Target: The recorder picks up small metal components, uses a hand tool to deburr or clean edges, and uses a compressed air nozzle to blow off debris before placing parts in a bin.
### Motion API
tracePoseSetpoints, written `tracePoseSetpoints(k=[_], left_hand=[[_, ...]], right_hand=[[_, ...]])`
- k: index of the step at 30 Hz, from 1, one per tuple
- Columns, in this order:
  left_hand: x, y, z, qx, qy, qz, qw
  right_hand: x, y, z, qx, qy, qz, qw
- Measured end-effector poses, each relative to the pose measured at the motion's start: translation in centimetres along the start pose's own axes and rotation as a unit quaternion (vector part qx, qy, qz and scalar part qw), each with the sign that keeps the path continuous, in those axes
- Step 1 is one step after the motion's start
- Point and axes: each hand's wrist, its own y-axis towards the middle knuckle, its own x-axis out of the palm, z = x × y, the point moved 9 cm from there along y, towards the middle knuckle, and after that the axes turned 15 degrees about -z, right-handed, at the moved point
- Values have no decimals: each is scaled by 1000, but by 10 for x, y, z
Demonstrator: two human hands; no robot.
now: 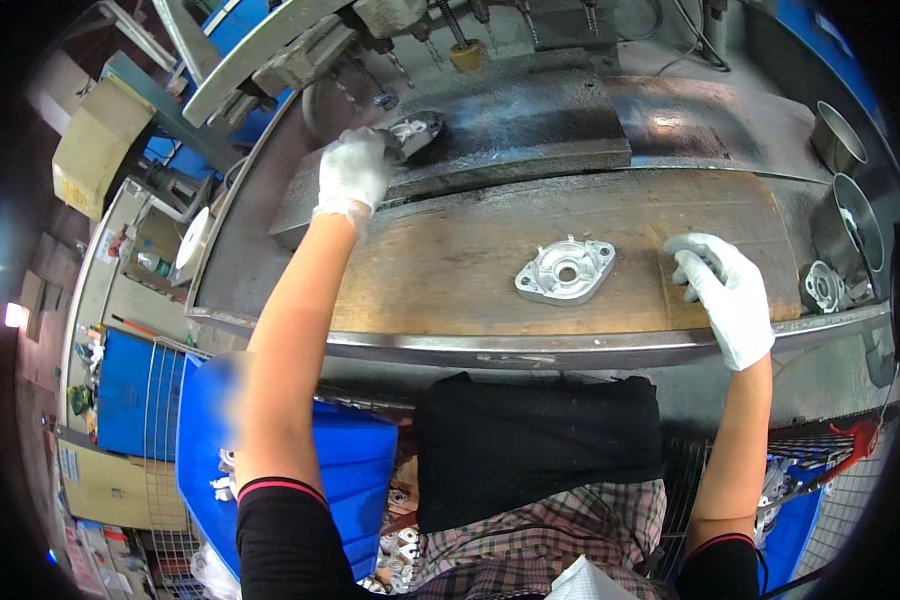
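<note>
My left hand (354,172), in a white glove, reaches to the far left, its fingers closed at the near end of a dark oval fixture (425,124). A silvery metal piece shows in that fixture, partly hidden and slightly blurred. Both are over a thick dark steel plate (510,150). A silver cast metal housing (567,270), with a round central hole and two bolt ears, lies flat on the wooden board (430,270). To its right hovers my gloved right hand (722,292), fingers loosely bent and apart, with nothing seen in them.
Several drill bits (467,50) hang from a machine head above the plate. Metal cups (848,225) stand at the right, near another round casting (823,287). A blue bin (345,470) sits below the bench's front edge at left. Black cloth (540,440) covers my lap.
</note>
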Motion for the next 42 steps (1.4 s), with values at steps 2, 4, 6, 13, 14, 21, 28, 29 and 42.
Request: tracePoseSetpoints(k=[2, 4, 6, 13, 14, 21, 28, 29, 42], left_hand=[[8, 8, -1, -12, -4, 45, 999], [12, 15, -4, -33, -79, 84, 993], [19, 24, -2, -29, -110, 89, 990], [36, 32, -11, -22, -164, 89, 982], [36, 32, -16, -26, -161, 88, 983], [6, -14, -5, -82, -364, 127, 919], [-18, -112, 143, 207, -419, -206, 860], [-16, -119, 147, 201, -384, -189, 881], [-16, -106, 197, 162, -753, -147, 621]], right_hand=[[0, 1, 3, 2, 12, 0, 1000], [1, 1, 5, 1, -5, -11, 1000], [0, 0, 5, 1, 2, -7, 1000], [0, 0, 0, -10, -11, 3, 1000], [1, 1, -1, -12, -9, 0, 1000], [4, 6, -3, -22, -23, -11, 999], [13, 5, -22, -96, -283, -48, 953], [16, 6, -21, -97, -310, -53, 944], [35, 11, -11, -101, -413, -82, 901]])
